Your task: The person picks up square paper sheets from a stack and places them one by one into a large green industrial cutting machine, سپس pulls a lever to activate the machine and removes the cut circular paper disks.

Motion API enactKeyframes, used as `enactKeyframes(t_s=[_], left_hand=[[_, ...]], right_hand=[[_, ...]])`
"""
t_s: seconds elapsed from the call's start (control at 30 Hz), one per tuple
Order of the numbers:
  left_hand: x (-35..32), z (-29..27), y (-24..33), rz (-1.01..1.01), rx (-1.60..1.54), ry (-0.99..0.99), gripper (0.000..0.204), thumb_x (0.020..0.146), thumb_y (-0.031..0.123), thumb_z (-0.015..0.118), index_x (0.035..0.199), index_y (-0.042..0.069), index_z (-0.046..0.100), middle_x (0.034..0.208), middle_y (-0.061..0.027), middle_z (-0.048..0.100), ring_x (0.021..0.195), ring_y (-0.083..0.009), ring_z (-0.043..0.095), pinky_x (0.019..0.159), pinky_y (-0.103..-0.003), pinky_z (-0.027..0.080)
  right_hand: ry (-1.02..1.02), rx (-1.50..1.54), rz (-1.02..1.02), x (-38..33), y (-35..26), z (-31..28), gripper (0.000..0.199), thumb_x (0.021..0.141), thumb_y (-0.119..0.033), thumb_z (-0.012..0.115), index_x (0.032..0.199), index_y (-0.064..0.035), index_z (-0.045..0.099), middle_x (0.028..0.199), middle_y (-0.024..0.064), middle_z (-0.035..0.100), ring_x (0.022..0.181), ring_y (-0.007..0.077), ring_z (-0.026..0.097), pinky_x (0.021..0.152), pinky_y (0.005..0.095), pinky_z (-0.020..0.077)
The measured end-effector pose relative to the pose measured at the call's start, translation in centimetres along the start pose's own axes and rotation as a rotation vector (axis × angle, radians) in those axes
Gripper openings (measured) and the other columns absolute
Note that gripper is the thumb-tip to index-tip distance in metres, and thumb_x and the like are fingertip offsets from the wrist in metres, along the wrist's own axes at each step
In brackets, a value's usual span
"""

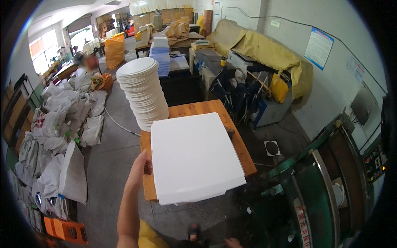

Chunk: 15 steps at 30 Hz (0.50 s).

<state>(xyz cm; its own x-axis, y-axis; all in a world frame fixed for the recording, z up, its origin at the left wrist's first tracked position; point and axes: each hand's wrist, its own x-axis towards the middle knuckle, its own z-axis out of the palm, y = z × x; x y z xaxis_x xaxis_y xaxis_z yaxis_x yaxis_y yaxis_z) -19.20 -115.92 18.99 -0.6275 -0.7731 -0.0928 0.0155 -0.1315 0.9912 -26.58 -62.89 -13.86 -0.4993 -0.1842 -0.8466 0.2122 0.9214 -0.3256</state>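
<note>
The left hand (140,165) grips the left edge of a thick stack of white sheets (194,157), thumb on top and fingers hidden beneath, and the stack lies to the right of the hand over a wooden table (237,144). Beyond the hand, at the table's far left corner, a tall leaning pile of round white plates (142,93) stands just behind the sheets. Only a sliver of the right hand (233,242) shows at the lower edge, near the green machine (318,198), and I cannot tell whether it is open or closed.
</note>
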Motion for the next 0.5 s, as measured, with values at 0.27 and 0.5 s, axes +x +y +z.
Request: enactKeyframes(t_s=[0.27,0.5], left_hand=[[-2.0,-0.9,4.6,-0.219,0.186,-0.079,0.05,0.09,0.04,0.054,0.115,-0.002,0.059,0.102,-0.014,0.063,0.091,-0.0235,0.065,0.081,-0.038,0.052],[-8.8,-1.9,3.1,0.166,0.096,0.235,0.038,0.091,0.03,0.055,0.119,0.006,0.055,0.099,-0.0058,0.064,0.085,-0.0178,0.063,0.068,-0.033,0.05]], right_hand=[[0.036,0.452,0.177,0.7,23.5,2.0,0.035,0.088,-0.026,0.065,0.109,0.0025,0.061,0.103,0.0157,0.064,0.091,0.0284,0.061,0.079,0.0417,0.0483],[0.079,0.975,0.257,2.6,36.1,7.6,0.033,0.089,-0.032,0.063,0.098,-0.0007,0.066,0.091,0.0115,0.068,0.077,0.0247,0.066,0.067,0.0395,0.0524]])
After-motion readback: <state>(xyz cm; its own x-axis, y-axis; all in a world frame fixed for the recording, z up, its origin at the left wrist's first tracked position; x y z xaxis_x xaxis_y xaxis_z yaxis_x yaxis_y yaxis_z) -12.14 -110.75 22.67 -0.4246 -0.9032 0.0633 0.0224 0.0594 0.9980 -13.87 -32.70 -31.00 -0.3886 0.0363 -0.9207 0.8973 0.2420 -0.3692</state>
